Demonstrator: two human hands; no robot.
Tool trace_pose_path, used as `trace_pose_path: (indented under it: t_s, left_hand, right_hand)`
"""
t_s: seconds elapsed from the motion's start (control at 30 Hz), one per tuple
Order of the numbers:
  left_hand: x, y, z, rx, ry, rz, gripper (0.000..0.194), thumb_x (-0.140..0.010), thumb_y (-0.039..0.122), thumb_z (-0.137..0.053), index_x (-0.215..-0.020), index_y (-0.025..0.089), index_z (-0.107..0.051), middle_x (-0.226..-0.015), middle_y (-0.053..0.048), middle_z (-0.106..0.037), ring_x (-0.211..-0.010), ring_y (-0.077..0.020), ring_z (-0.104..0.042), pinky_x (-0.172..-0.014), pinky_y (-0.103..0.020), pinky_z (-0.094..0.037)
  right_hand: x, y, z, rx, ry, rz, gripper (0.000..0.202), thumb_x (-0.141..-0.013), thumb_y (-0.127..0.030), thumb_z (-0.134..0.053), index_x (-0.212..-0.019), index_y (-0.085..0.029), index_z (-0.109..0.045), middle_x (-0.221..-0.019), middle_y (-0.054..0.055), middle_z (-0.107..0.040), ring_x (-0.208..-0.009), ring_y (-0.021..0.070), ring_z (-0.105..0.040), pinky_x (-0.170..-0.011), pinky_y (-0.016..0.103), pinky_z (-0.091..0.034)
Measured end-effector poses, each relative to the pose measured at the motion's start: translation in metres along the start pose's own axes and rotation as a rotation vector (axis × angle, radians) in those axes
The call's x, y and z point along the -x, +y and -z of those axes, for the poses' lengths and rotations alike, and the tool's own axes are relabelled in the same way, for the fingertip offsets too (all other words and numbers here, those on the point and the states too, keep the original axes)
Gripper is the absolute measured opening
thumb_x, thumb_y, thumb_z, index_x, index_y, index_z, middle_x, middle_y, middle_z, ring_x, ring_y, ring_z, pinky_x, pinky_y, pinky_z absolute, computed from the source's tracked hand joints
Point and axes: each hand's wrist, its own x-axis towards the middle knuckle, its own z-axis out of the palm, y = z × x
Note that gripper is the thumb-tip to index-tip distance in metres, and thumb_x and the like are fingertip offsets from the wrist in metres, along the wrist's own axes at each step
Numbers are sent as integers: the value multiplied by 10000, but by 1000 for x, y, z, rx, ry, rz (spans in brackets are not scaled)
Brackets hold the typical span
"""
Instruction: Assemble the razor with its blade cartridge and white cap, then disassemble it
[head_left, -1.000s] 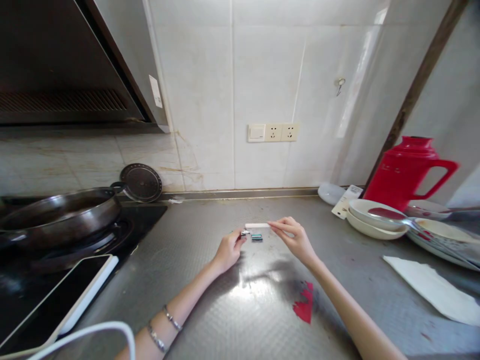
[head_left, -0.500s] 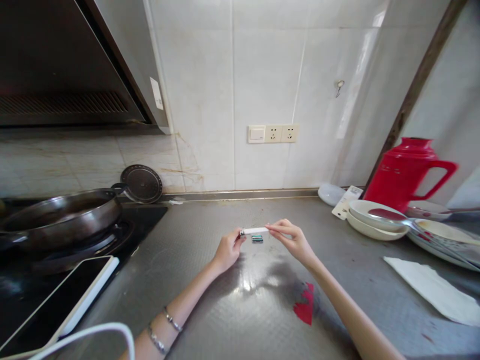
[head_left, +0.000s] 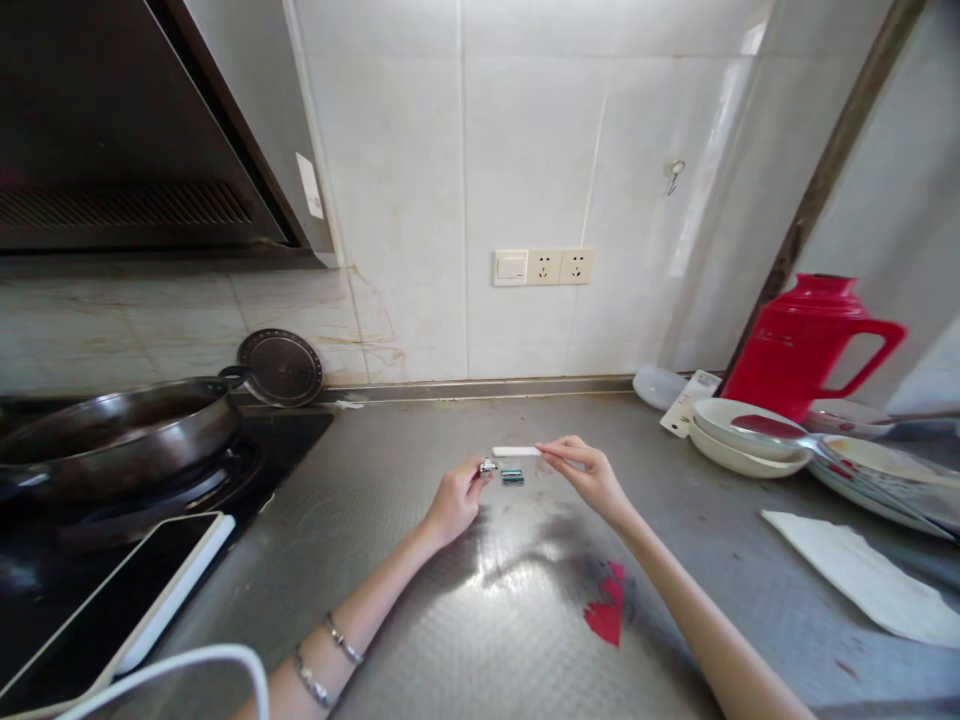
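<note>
Pinched in my left hand is a small shiny silver metal piece, too small to identify. My right hand grips the right end of a slim white stick between thumb and fingers, holding it almost level. A gap separates the stick's left end from the silver piece, which sits slightly lower. Between and just below them, two small teal-and-dark strips lie side by side on the metal counter.
To the left, a pan stands on the black stove, with a phone-like device and white cable in front. At right are a red thermos, stacked bowls, plates and a white paper. A red patch marks the counter.
The white stick has come away from the silver piece. My right hand has shifted slightly with the stick, while my left hand stays nearly in place.
</note>
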Motion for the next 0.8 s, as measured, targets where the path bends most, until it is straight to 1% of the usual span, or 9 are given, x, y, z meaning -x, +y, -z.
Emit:
trace_pose_path:
  t_s: [0.17, 0.23, 0.37, 0.5, 0.57, 0.67, 0.8]
  left_hand:
    - [0, -3, 0, -48, 2, 5, 113, -854, 216, -447, -843, 170, -550, -749, -20, -616, -696, -142, -570, -660, -228, -405]
    - [0, -4, 0, -61, -7, 1, 111, -853, 201, -447, -862, 168, -552, -766, -23, -622, -703, -142, -572, -667, -229, -404]
    - [0, -3, 0, -70, -12, -14, 131, -859, 184, -438, -903, 162, -559, -804, -37, -633, -742, -150, -581, -687, -235, -404]
    - [0, -2, 0, -87, -4, -27, 141, -864, 202, -437, -883, 161, -571, -791, -39, -632, -732, -155, -578, -679, -241, -408]
    - [0, -2, 0, -80, -15, -42, 156, -864, 194, -437, -934, 165, -573, -845, -50, -645, -775, -162, -587, -708, -249, -414]
    - [0, 0, 0, -70, -19, -61, 190, -862, 179, -435, -999, 175, -566, -930, -63, -650, -854, -173, -591, -755, -260, -415]
    - [0, 1, 1, -85, -9, -51, 165, -866, 201, -431, -923, 169, -583, -826, -45, -642, -756, -158, -587, -695, -244, -415]
  right_hand:
    - [1, -4, -4, -29, -85, 16, 242, -839, -349, -550, -1018, -262, -688, -831, 44, -653, -793, 171, -578, -716, 289, -443]
    - [1, -3, -5, -7, -77, 18, 243, -844, -346, -542, -1024, -266, -685, -831, 42, -653, -795, 171, -575, -717, 289, -439]
    - [1, -2, -5, 40, -19, 13, 245, -840, -358, -544, -1019, -272, -688, -807, 44, -647, -783, 177, -568, -721, 299, -438]
    - [1, -3, -6, 4, -79, 19, 262, -846, -378, -528, -1025, -267, -685, -835, 52, -654, -802, 184, -572, -724, 311, -448]
    - [1, -2, -6, 17, -74, 19, 263, -846, -380, -528, -1022, -264, -686, -836, 53, -655, -803, 186, -571, -729, 315, -446]
    - [1, 0, -4, 48, -30, 15, 254, -843, -374, -535, -1011, -265, -691, -816, 51, -653, -790, 184, -567, -720, 312, -445]
    - [1, -1, -4, 21, -71, 32, 261, -842, -381, -534, -1015, -261, -690, -803, 50, -648, -776, 180, -567, -701, 306, -451]
